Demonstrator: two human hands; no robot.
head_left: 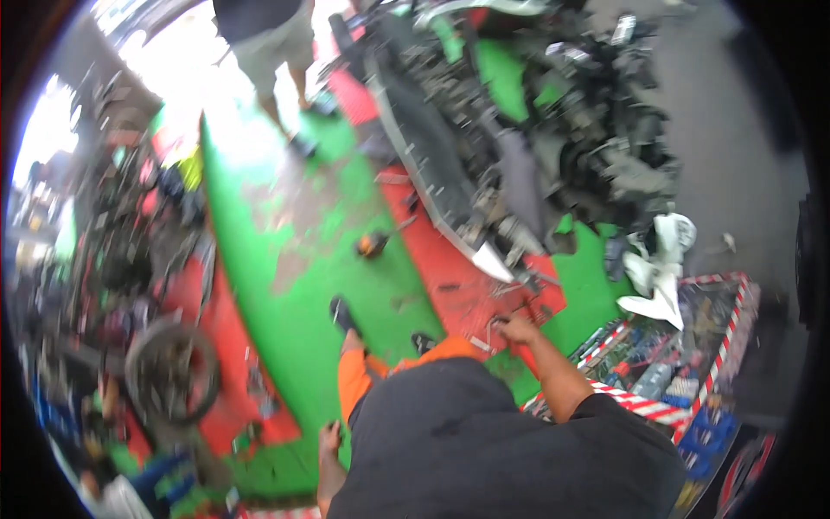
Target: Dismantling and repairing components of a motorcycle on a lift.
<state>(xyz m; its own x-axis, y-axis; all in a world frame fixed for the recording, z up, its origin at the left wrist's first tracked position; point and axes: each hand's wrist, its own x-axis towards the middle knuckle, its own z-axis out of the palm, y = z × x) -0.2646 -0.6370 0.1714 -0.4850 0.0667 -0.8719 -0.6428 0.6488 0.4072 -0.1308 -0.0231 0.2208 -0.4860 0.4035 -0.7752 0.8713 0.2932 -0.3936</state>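
My right hand (pixel 516 329) is closed around something small and greyish, too blurred to make out. It is held out over a red floor strip (pixel 450 259) with several loose metal tools or parts scattered on it. My left hand (pixel 329 439) hangs low beside my orange shorts (pixel 353 381), above the green floor (pixel 294 389). Its fingers are smeared, and I see nothing clearly in it. Ahead on the green floor lies an orange and black power tool (pixel 372 245), apart from both hands.
A long dark vehicle panel (pixel 424 130) and a heap of black parts (pixel 596 147) fill the right side. Left stands a spoked wheel with a tyre (pixel 173 372) near more parts. A person (pixel 268 52) stands ahead. At right is a bin with red-white striped edges (pixel 640 402).
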